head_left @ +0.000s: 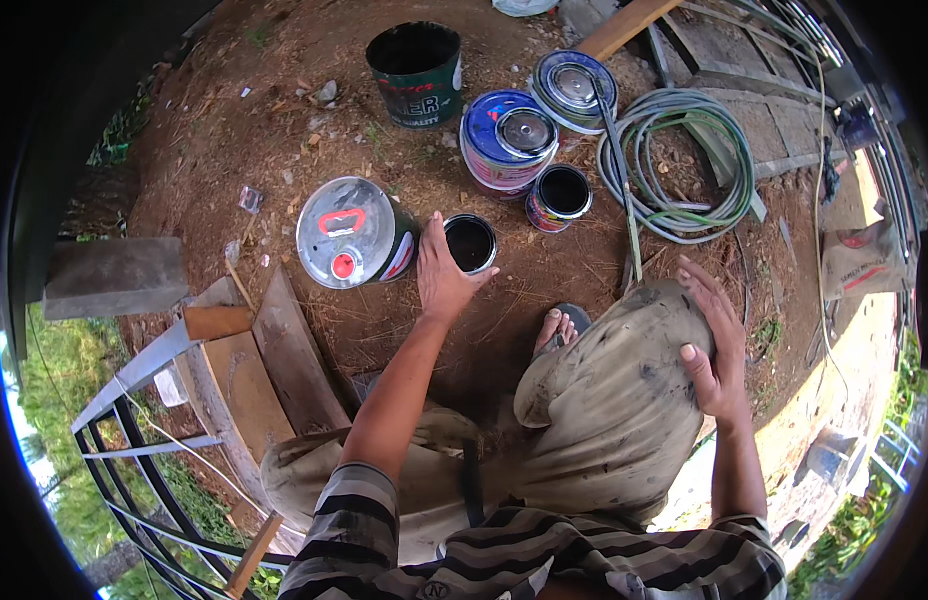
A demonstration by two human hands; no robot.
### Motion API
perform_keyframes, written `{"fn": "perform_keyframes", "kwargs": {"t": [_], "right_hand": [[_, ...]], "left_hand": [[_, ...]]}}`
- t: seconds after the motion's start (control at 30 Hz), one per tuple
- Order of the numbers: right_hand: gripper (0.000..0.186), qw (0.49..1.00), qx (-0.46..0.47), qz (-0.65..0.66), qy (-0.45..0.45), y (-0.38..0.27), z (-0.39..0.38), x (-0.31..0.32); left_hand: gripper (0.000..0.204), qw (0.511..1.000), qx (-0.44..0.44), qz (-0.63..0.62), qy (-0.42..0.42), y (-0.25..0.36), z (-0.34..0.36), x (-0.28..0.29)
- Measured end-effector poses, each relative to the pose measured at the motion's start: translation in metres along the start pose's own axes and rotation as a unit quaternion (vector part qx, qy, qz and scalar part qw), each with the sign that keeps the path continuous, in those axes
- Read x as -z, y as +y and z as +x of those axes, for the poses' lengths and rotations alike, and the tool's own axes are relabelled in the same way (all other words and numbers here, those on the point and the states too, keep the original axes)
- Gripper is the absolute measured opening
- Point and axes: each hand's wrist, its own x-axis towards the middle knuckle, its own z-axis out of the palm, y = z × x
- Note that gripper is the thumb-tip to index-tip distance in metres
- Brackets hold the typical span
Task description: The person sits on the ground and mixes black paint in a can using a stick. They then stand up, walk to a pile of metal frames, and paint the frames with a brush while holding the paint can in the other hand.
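My left hand (445, 268) is wrapped round the side of a small open can (471, 243) of dark liquid on the dirt. Left of it stands a large silver metal can (339, 220) with a red handle and red cap. To the right, a second small open can (558, 205) of dark liquid sits before a blue-lidded pail (489, 150). My right hand (711, 340) rests open on my right knee (629, 350), its thumb apart from the fingers.
Behind stand an empty-looking green bucket (414, 95) and another lidded pail (564, 95). A coiled hose (702, 185) lies right, near a long narrow strip (631, 250). A concrete block (109, 280), wooden boards (244, 380) and metal bars (134, 480) lie left.
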Motion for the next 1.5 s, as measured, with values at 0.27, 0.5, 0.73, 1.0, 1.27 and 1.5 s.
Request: {"fn": "perform_keyframes", "kwargs": {"t": [0.27, 0.5, 0.73, 1.0, 1.27, 1.5], "right_hand": [[0.049, 0.926, 0.21, -0.12, -0.29, 0.025, 0.086, 0.022], [0.047, 0.901, 0.157, 0.015, -0.404, 0.052, 0.09, 0.044], [0.047, 0.935, -0.108, 0.048, -0.333, 0.018, -0.028, 0.102], [0.057, 0.824, -0.497, 0.085, -0.259, -0.092, -0.066, 0.135], [0.049, 0.757, -0.613, 0.221, -0.057, -0.154, -0.127, 0.235], [0.042, 0.654, -0.712, 0.134, 0.218, -0.119, -0.248, 0.361]], "left_hand": [[0.121, 0.997, -0.066, 0.019, -0.019, 0.0, 0.025, -0.01], [0.12, 0.987, -0.119, 0.077, -0.076, 0.04, 0.047, 0.047], [0.125, 0.97, -0.106, 0.009, -0.218, 0.221, 0.047, 0.181], [0.13, 0.94, -0.18, 0.049, -0.286, 0.497, 0.102, 0.337], [0.132, 0.924, -0.27, -0.009, -0.271, 0.75, 0.142, 0.335], [0.131, 0.888, -0.371, -0.069, -0.263, 0.91, 0.169, 0.252]]}}
